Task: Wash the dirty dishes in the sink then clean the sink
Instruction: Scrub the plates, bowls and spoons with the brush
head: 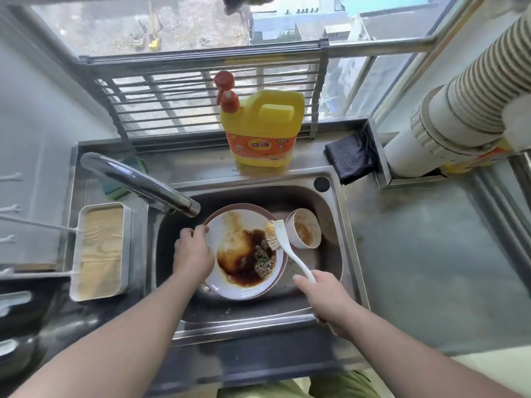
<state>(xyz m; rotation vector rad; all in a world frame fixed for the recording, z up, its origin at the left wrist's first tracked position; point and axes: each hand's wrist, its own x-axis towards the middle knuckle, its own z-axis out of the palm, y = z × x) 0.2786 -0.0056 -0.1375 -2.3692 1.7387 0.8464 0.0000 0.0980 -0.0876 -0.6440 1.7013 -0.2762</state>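
A white plate (227, 239) smeared with dark brown sauce and foam lies tilted in the steel sink (333, 214), stacked on another plate. My left hand (193, 252) grips the plate's left rim. My right hand (323, 294) holds the white handle of a dish brush (280, 235), whose bristles touch the plate's right side. A small dirty bowl (305, 231) lies on its side just right of the plate.
The tap (138, 182) reaches over the sink from the left. A yellow detergent jug (263, 129) stands behind the sink, a dark cloth (352, 158) to its right, a sponge (120, 185) behind the tap. A white tray (100, 249) sits left.
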